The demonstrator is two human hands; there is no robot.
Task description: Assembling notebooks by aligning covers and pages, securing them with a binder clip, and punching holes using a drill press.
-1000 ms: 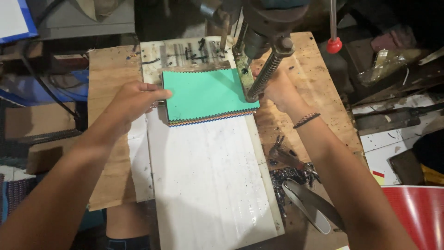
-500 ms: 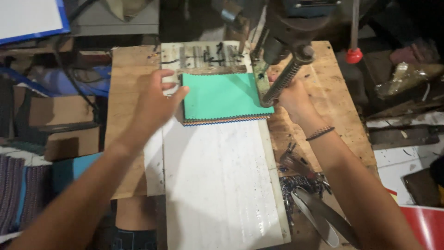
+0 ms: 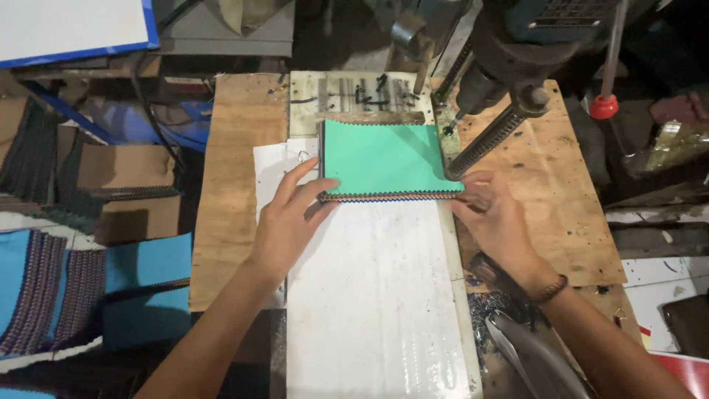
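Observation:
A stack of fabric swatches with a green top sheet [image 3: 384, 159] and zigzag-cut edges lies on a white board [image 3: 377, 295] under a drill press [image 3: 517, 44]. My left hand [image 3: 292, 218] rests at the stack's near left corner, thumb on the top sheet and fingers spread along its left edge. My right hand [image 3: 495, 214] presses its fingertips against the stack's near right corner, next to the press's ribbed column [image 3: 487, 140]. The drill bit [image 3: 448, 127] hangs just over the stack's far right corner.
The white board lies on a plywood bench top [image 3: 236, 185]. Metal shavings [image 3: 487, 318] and a metal blade [image 3: 532, 355] lie at the near right. More swatch stacks [image 3: 52, 288] and cardboard boxes [image 3: 125, 177] sit at the left. A red-knobbed lever [image 3: 604, 105] stands at the far right.
The view has shifted right, so the bench sits nearer the centre. My left hand has slid from the stack's left edge to its near left corner; my right hand has dropped to the near right corner.

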